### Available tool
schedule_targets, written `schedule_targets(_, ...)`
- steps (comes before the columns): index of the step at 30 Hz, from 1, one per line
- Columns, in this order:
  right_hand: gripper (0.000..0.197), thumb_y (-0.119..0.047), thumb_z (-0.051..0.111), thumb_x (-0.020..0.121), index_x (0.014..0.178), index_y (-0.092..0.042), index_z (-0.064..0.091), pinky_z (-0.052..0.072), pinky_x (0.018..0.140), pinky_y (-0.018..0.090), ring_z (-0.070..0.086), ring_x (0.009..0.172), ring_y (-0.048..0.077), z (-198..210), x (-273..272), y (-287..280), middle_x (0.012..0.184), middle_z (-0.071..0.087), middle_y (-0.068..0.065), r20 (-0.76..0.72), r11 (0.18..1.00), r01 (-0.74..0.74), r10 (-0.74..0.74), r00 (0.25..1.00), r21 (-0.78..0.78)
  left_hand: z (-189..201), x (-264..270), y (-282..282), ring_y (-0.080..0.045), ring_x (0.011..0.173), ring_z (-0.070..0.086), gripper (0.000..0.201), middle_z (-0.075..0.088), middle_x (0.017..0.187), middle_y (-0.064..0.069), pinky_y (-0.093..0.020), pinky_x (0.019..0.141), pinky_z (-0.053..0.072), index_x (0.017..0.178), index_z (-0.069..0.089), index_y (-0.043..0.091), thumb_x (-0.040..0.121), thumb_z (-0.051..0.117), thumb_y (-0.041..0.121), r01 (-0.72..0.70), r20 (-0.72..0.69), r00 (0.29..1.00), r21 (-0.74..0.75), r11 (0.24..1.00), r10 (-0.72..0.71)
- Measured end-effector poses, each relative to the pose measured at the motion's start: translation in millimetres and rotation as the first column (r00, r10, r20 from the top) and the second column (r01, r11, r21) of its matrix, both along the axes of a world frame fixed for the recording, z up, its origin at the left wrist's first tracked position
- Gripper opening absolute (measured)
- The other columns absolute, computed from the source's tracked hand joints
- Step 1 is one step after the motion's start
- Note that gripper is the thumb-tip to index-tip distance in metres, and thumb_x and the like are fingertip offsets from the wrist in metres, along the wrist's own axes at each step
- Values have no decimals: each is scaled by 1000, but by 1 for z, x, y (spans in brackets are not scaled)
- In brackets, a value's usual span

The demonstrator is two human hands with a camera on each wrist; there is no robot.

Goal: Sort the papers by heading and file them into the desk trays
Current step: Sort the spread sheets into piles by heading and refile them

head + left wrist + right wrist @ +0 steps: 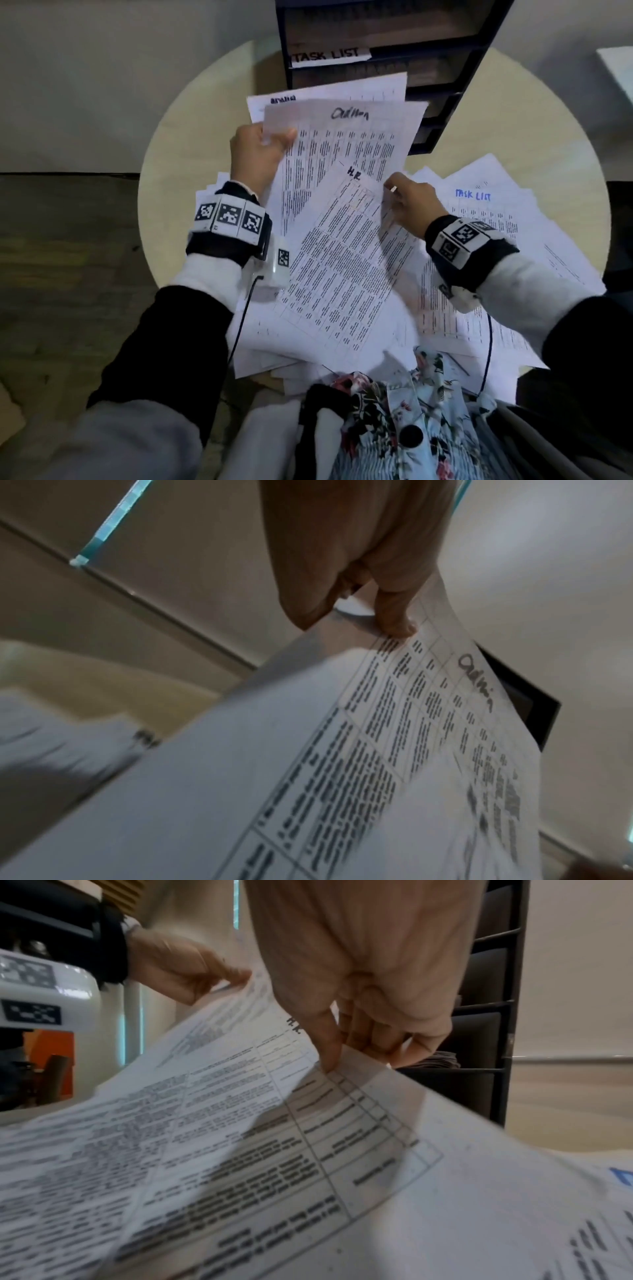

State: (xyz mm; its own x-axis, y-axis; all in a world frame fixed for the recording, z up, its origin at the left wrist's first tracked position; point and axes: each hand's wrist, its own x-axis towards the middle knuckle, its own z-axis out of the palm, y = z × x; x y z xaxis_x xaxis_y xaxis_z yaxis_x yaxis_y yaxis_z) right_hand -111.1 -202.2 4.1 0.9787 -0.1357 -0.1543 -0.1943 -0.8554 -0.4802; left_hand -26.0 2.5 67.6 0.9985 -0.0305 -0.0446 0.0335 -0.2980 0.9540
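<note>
Left hand (255, 156): pinches white printed sheet headed "Admin" (346, 144).
Right hand (412, 205): pinches white printed sheet headed "H.R." (337, 260).

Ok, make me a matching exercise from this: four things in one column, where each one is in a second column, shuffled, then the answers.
Things:
1. Admin sheet
2. H.R. sheet
3. blue TASK LIST sheet
4. TASK LIST label

Places:
A. flat on the table, right side
B. on the tray rack
C. pinched by the left hand
D. pinched by the right hand

Pairs: 1-C, 2-D, 3-A, 4-B
</note>
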Motion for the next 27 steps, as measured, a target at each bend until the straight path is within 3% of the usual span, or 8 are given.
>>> schedule_targets(4,32,7,41,85,108,-6,58,39,92,43,56,101,37,-5,10,-8,104,66,18,21,1000,11,-11,1000,-11,29,12,-2,-14,98,64,34,67,108,-8,-17,82,54,115,61,-1,85,64,14,10,165,986,2,1000,-10)
schedule_targets(8,30,2,42,89,108,-12,61,35,91,37,56,103,35,-11,12,-12,105,67,13,-12,997,40,-41,999,-68,57,15,1,7,73,63,25,67,82,10,-15,70,53,99,67,0,82,67,17,55,332,942,-21,998,-44)
schedule_targets(11,31,-13,50,92,122,-12,54,36,96,41,54,110,32,-11,14,-16,114,64,11,-83,996,62,-67,994,-57,76,7,4,5,69,63,8,65,63,24,-23,70,55,75,67,21,76,69,29,121,434,895,-24,992,-99)
schedule_targets(15,80,-38,71,77,141,-12,30,39,102,38,47,123,24,8,19,-18,139,45,8,10,947,150,-159,987,285,99,-2,4,-3,66,61,21,60,59,17,-22,70,52,66,50,27,80,65,27,150,468,879,-88,985,-93)
schedule_targets(19,101,-41,81,63,138,-4,24,40,106,40,47,127,19,56,32,-21,138,45,9,329,675,-66,-269,905,735,107,1,9,5,71,60,17,61,66,19,-25,76,54,69,51,28,78,54,42,151,446,887,-32,988,-121)
schedule_targets(22,56,-7,77,68,115,1,48,52,88,32,64,102,15,84,34,-26,106,68,-2,442,508,-187,-447,778,841,102,1,-3,12,86,60,16,67,85,26,-23,87,50,95,50,25,83,61,23,147,572,816,-70,987,-80)
schedule_targets(25,25,6,69,71,91,-8,63,53,74,29,67,81,15,98,30,-25,82,73,-12,521,552,-204,-511,683,809,89,-9,-13,31,106,39,64,37,134,-5,-6,98,33,133,18,-5,86,59,8,135,666,743,-58,989,-62)
schedule_targets(27,23,4,67,73,88,-13,63,53,73,31,64,81,19,100,27,-21,82,71,-9,604,624,-218,-513,610,751,80,-14,-20,14,125,36,80,19,145,-23,-3,101,25,135,-1,-21,87,57,5,90,662,749,-83,992,-13)
